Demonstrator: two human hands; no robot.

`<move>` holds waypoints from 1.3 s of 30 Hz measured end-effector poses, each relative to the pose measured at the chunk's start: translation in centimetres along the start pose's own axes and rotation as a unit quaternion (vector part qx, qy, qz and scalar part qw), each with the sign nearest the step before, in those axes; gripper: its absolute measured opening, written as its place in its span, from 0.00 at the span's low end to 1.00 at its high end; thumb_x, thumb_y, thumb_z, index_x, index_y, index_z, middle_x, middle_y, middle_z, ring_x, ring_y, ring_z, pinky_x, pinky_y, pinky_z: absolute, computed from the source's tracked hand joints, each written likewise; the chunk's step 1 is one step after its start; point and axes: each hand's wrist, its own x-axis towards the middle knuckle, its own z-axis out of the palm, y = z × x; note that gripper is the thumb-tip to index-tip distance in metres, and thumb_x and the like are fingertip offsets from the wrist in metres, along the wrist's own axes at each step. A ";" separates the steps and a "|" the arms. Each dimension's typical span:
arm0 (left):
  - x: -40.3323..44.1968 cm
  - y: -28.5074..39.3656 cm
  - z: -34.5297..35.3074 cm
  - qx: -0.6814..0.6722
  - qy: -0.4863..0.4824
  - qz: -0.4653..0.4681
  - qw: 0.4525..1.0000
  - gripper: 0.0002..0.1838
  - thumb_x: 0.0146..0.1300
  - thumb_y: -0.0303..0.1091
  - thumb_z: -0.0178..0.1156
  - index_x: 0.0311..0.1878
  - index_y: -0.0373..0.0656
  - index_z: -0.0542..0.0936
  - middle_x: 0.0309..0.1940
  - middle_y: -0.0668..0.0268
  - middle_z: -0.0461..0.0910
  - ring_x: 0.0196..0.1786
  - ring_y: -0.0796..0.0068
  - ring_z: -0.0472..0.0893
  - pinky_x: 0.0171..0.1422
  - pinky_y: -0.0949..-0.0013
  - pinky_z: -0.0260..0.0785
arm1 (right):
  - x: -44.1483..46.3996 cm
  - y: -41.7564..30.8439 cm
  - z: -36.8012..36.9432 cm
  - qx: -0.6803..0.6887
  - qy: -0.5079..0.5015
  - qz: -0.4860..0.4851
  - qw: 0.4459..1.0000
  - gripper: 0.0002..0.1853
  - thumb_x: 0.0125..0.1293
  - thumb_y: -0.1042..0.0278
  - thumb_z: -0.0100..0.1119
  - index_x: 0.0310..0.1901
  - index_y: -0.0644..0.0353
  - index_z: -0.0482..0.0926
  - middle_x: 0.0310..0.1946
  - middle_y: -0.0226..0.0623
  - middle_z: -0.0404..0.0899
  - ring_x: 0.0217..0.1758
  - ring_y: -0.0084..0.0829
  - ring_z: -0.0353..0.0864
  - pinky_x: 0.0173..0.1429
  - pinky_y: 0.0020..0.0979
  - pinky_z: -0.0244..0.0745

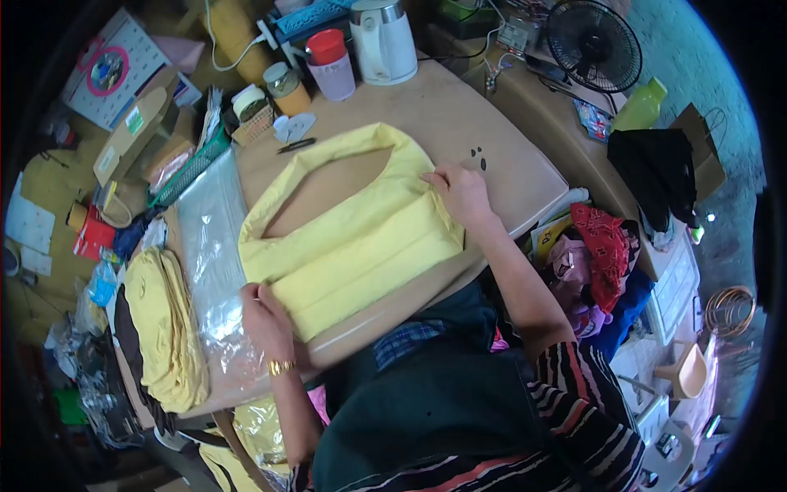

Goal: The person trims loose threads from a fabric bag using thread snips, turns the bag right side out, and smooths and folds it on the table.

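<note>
A pale yellow cloth bag (369, 258) lies flat on the brown table, folded across its body, with its wide strap (324, 156) looped toward the far side. My right hand (461, 193) pinches the bag's right edge, near where the strap joins. At the lower left corner, my left hand (266, 318) has its fingers closed on the bag's edge; a gold watch (281, 366) is on that wrist. Left of the bag lies a stack of clear plastic sleeves (215, 246). Beyond them is a pile of similar folded yellow cloth (164, 328).
On the table (459, 107) a white kettle (384, 45), a red-lidded cup (330, 66) and a jar (287, 88) stand at the back. A black pen (296, 145) lies behind the strap. Folded garments (602, 254) are heaped at the right. A fan (593, 43) stands farther back.
</note>
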 end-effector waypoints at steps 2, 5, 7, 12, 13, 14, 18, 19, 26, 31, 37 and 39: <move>0.0 3.2 -0.1 0.021 0.050 0.032 0.998 0.15 0.72 0.39 0.52 0.51 0.38 0.76 0.47 0.46 0.79 0.50 0.50 0.79 0.54 0.52 0.68 | -1.2 -2.2 -0.2 -0.116 0.203 -0.146 0.961 0.23 0.62 0.49 0.63 0.55 0.52 0.78 0.50 0.44 0.80 0.48 0.42 0.83 0.62 0.51 0.69; -1.4 6.1 1.6 0.144 -0.051 0.236 0.960 0.29 0.71 0.46 0.50 0.69 0.39 0.65 0.72 0.49 0.60 0.75 0.46 0.57 0.77 0.41 0.41 | -4.4 -5.9 3.5 -0.088 0.119 -0.220 0.964 0.29 0.61 0.50 0.64 0.61 0.51 0.72 0.61 0.41 0.70 0.61 0.37 0.74 0.72 0.63 0.49; -1.9 5.3 3.5 0.120 -0.233 0.192 0.946 0.35 0.70 0.51 0.49 0.74 0.42 0.59 0.77 0.51 0.50 0.81 0.49 0.42 0.78 0.37 0.21 | -4.4 -4.0 4.4 -0.109 -0.012 -0.229 0.967 0.31 0.58 0.50 0.65 0.62 0.53 0.71 0.62 0.41 0.69 0.68 0.42 0.67 0.71 0.69 0.42; -0.5 6.8 1.5 0.113 -0.088 0.232 0.962 0.35 0.66 0.48 0.55 0.72 0.41 0.63 0.75 0.50 0.55 0.79 0.49 0.50 0.78 0.39 0.30 | -3.8 2.3 -2.8 -0.251 0.260 -0.101 0.927 0.22 0.60 0.59 0.62 0.56 0.52 0.75 0.59 0.43 0.70 0.65 0.52 0.66 0.69 0.62 0.55; 0.0 8.7 1.9 0.055 -0.101 0.261 0.958 0.34 0.65 0.46 0.57 0.71 0.40 0.64 0.72 0.50 0.60 0.76 0.49 0.55 0.77 0.40 0.34 | -5.6 2.5 -1.9 -0.152 0.195 -0.189 0.950 0.20 0.61 0.62 0.62 0.55 0.53 0.75 0.59 0.45 0.70 0.66 0.50 0.66 0.69 0.59 0.57; 0.7 10.6 2.5 -0.003 -0.114 0.289 0.951 0.33 0.64 0.45 0.58 0.69 0.40 0.66 0.69 0.50 0.64 0.73 0.48 0.59 0.77 0.42 0.39 | -7.4 2.4 -1.1 -0.048 0.127 -0.273 0.952 0.18 0.61 0.64 0.61 0.53 0.55 0.76 0.59 0.46 0.69 0.67 0.49 0.66 0.70 0.56 0.58; 3.2 18.0 7.6 -0.096 -0.124 0.310 0.938 0.25 0.61 0.43 0.63 0.58 0.41 0.75 0.54 0.55 0.74 0.58 0.54 0.72 0.61 0.51 0.63 | -12.6 -1.1 1.5 -0.043 -0.031 -0.319 0.946 0.20 0.61 0.62 0.61 0.54 0.58 0.76 0.60 0.46 0.69 0.70 0.47 0.64 0.74 0.50 0.56; 3.9 18.6 9.0 -0.096 -0.125 0.309 0.938 0.25 0.61 0.43 0.63 0.58 0.41 0.75 0.54 0.55 0.74 0.58 0.54 0.72 0.61 0.51 0.63 | -13.0 -1.4 1.7 -0.032 -0.066 -0.294 0.953 0.21 0.62 0.62 0.61 0.55 0.58 0.75 0.62 0.46 0.70 0.71 0.45 0.63 0.75 0.47 0.55; 5.9 18.2 13.2 -0.115 -0.233 0.293 0.920 0.14 0.62 0.42 0.66 0.29 0.40 0.80 0.22 0.61 0.78 0.24 0.59 0.77 0.29 0.63 0.69 | -13.9 -0.6 2.0 -0.042 -0.074 -0.283 0.955 0.25 0.65 0.59 0.59 0.62 0.58 0.73 0.69 0.42 0.66 0.75 0.38 0.60 0.79 0.42 0.50; 7.0 17.3 11.7 -0.293 -0.360 0.147 0.873 0.14 0.61 0.37 0.68 0.27 0.37 0.79 0.20 0.58 0.77 0.22 0.68 0.75 0.28 0.68 0.68 | -13.7 -0.4 1.9 -0.035 -0.083 -0.282 0.955 0.26 0.65 0.58 0.58 0.63 0.57 0.72 0.70 0.41 0.65 0.76 0.38 0.60 0.79 0.42 0.50; 6.8 17.1 11.7 -0.281 -0.325 0.216 0.877 0.11 0.62 0.32 0.66 0.29 0.37 0.78 0.23 0.58 0.78 0.22 0.69 0.75 0.29 0.68 0.67 | -13.7 -0.4 2.0 -0.044 -0.091 -0.285 0.953 0.26 0.66 0.59 0.58 0.63 0.57 0.72 0.71 0.41 0.65 0.76 0.38 0.59 0.78 0.42 0.51; 6.4 17.3 11.9 -0.270 -0.292 0.237 0.887 0.08 0.63 0.31 0.64 0.32 0.38 0.77 0.26 0.59 0.79 0.23 0.64 0.75 0.30 0.66 0.68 | -13.5 -0.4 1.8 -0.024 -0.078 -0.291 0.953 0.25 0.64 0.60 0.60 0.61 0.58 0.73 0.69 0.42 0.66 0.74 0.38 0.62 0.76 0.42 0.54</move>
